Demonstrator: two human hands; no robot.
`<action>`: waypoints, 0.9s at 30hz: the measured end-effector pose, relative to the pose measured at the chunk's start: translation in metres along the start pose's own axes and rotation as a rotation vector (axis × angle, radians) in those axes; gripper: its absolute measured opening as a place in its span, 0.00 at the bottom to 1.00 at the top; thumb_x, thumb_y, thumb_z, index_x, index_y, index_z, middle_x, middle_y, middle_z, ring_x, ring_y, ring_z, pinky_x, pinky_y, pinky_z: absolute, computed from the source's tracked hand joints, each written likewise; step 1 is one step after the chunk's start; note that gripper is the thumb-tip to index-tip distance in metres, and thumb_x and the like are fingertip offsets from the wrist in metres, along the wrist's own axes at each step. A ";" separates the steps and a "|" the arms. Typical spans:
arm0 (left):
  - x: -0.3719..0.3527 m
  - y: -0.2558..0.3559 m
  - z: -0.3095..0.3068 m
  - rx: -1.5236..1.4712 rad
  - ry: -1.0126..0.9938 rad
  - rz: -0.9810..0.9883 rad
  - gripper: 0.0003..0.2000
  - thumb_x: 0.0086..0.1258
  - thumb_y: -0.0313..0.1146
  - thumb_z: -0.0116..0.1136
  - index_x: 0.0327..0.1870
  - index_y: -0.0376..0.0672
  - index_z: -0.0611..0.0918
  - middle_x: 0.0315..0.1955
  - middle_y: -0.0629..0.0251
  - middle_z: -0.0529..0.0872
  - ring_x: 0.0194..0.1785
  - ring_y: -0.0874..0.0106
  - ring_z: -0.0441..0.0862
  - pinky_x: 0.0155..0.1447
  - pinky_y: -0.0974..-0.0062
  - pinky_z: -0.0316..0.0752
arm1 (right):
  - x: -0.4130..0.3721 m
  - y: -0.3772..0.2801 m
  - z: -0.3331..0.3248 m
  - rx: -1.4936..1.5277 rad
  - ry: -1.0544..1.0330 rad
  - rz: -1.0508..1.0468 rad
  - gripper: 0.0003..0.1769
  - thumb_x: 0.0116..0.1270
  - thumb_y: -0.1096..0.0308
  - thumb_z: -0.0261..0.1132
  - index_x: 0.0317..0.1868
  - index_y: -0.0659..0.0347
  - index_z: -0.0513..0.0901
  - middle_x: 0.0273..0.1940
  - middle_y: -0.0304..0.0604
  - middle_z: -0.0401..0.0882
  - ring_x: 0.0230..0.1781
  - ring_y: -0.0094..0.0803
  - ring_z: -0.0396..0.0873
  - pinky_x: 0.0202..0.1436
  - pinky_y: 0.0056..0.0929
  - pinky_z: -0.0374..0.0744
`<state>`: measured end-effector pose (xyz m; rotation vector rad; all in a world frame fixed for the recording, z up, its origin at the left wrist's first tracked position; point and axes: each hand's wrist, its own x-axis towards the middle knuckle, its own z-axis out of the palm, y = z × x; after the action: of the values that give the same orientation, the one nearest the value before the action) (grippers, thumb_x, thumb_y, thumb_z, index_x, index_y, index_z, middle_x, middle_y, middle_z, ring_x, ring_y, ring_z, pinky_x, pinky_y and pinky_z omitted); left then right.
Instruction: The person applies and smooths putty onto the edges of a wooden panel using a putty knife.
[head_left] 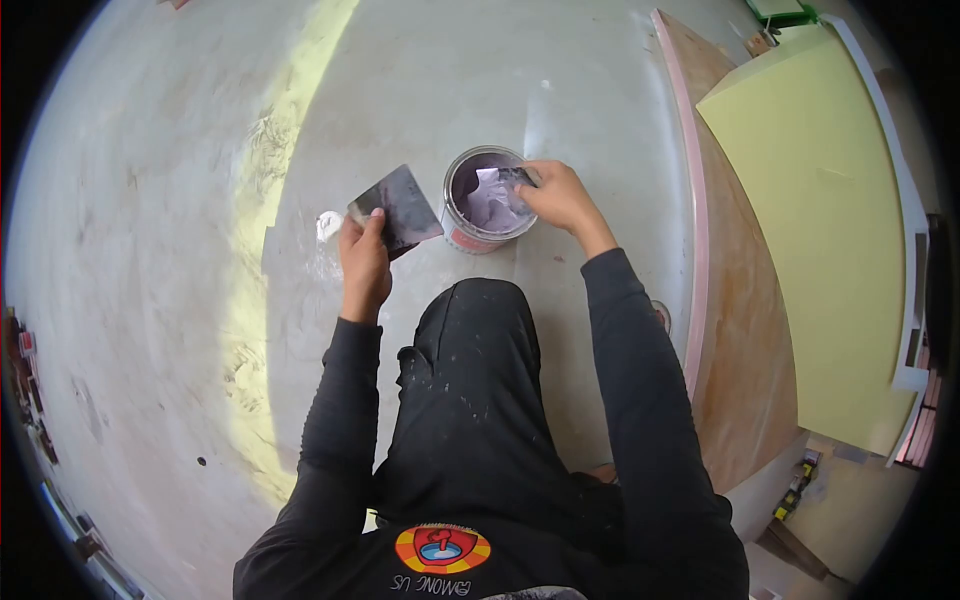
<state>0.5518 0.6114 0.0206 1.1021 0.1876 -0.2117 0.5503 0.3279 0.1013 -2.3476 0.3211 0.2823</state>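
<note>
A round metal can (464,236) of pale purple putty (489,204) stands on the floor in front of my knee. My right hand (562,200) reaches over the can's right rim, fingers closed on a small dark putty spreader (513,178). Its blade is in the can's mouth, near or against the putty; the exact contact is hard to tell. Left of the can, my left hand (365,258) grips a flat, dark, square putty spreader (398,207), thumb on top. That plate is tilted, and its right corner comes close to the can's rim. The fingers beneath it are partly hidden.
A white smear (327,226) lies on the floor left of my left hand. Beyond it runs a sunlit yellowish strip (250,300). At right stand a pink-edged brown panel (740,300) and a large pale yellow board (815,230). My bent knee (485,330) is just below the can.
</note>
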 end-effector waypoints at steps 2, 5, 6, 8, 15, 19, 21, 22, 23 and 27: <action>0.011 0.000 0.011 0.031 -0.046 -0.031 0.14 0.78 0.30 0.48 0.61 0.37 0.71 0.49 0.61 0.82 0.49 0.70 0.83 0.45 0.64 0.86 | -0.013 0.002 -0.001 0.023 0.049 -0.032 0.20 0.63 0.67 0.65 0.55 0.62 0.84 0.45 0.56 0.86 0.49 0.43 0.84 0.51 0.34 0.79; 0.011 0.018 0.046 0.039 -0.122 -0.126 0.14 0.78 0.29 0.46 0.60 0.35 0.71 0.49 0.59 0.82 0.48 0.67 0.84 0.46 0.61 0.86 | -0.036 -0.002 0.002 0.091 0.130 -0.060 0.18 0.64 0.71 0.63 0.55 0.62 0.84 0.41 0.55 0.86 0.45 0.45 0.85 0.51 0.35 0.79; 0.014 0.019 0.053 0.014 -0.127 -0.222 0.14 0.78 0.29 0.44 0.60 0.35 0.71 0.49 0.58 0.81 0.47 0.65 0.84 0.46 0.60 0.87 | -0.044 -0.005 0.005 0.140 0.166 -0.058 0.18 0.64 0.73 0.62 0.54 0.61 0.84 0.39 0.55 0.85 0.42 0.48 0.85 0.50 0.37 0.80; 0.017 0.020 0.064 -0.008 -0.139 -0.317 0.14 0.79 0.29 0.43 0.59 0.34 0.71 0.49 0.56 0.81 0.47 0.62 0.85 0.45 0.59 0.88 | -0.049 0.002 0.021 0.196 0.308 -0.263 0.18 0.66 0.74 0.60 0.56 0.61 0.83 0.43 0.53 0.85 0.46 0.44 0.84 0.53 0.35 0.79; 0.009 0.019 0.092 -0.140 -0.156 -0.523 0.14 0.79 0.30 0.40 0.60 0.34 0.70 0.50 0.52 0.80 0.49 0.60 0.84 0.43 0.59 0.89 | -0.069 -0.008 0.053 0.212 0.615 -0.643 0.21 0.68 0.78 0.59 0.61 0.57 0.79 0.55 0.49 0.77 0.58 0.50 0.76 0.60 0.41 0.77; -0.007 0.023 0.109 -0.167 -0.220 -0.365 0.14 0.80 0.31 0.40 0.60 0.40 0.70 0.51 0.56 0.81 0.49 0.64 0.84 0.44 0.62 0.88 | -0.069 0.000 0.062 0.113 0.591 -0.800 0.27 0.63 0.83 0.62 0.63 0.56 0.77 0.60 0.49 0.73 0.63 0.51 0.73 0.67 0.44 0.73; -0.009 0.014 0.110 -0.174 -0.250 -0.325 0.13 0.80 0.31 0.39 0.62 0.43 0.70 0.52 0.58 0.81 0.49 0.66 0.84 0.44 0.64 0.87 | -0.071 0.004 0.063 0.080 0.606 -0.804 0.32 0.58 0.87 0.61 0.64 0.55 0.76 0.60 0.48 0.72 0.64 0.51 0.71 0.68 0.45 0.72; -0.012 0.010 0.112 -0.194 -0.231 -0.295 0.13 0.80 0.31 0.39 0.62 0.43 0.70 0.52 0.58 0.81 0.50 0.65 0.84 0.45 0.63 0.87 | -0.072 0.005 0.061 0.079 0.608 -0.803 0.32 0.58 0.87 0.61 0.64 0.55 0.76 0.60 0.48 0.72 0.64 0.51 0.71 0.68 0.45 0.72; -0.015 0.006 0.113 -0.215 -0.213 -0.268 0.13 0.80 0.31 0.39 0.62 0.44 0.69 0.53 0.58 0.81 0.51 0.65 0.84 0.46 0.62 0.86 | -0.073 0.007 0.058 0.040 0.569 -0.786 0.35 0.55 0.88 0.59 0.64 0.54 0.75 0.60 0.49 0.71 0.65 0.52 0.69 0.69 0.46 0.71; -0.021 0.004 0.115 -0.306 -0.213 -0.215 0.13 0.80 0.30 0.39 0.62 0.45 0.69 0.54 0.58 0.80 0.55 0.63 0.82 0.52 0.59 0.85 | -0.080 0.018 0.051 0.000 0.518 -0.710 0.39 0.50 0.91 0.57 0.65 0.54 0.74 0.60 0.49 0.70 0.64 0.51 0.70 0.68 0.44 0.72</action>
<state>0.5373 0.5119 0.0795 0.7488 0.1420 -0.4742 0.4638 0.3636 0.0771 -2.3374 -0.2818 -0.6680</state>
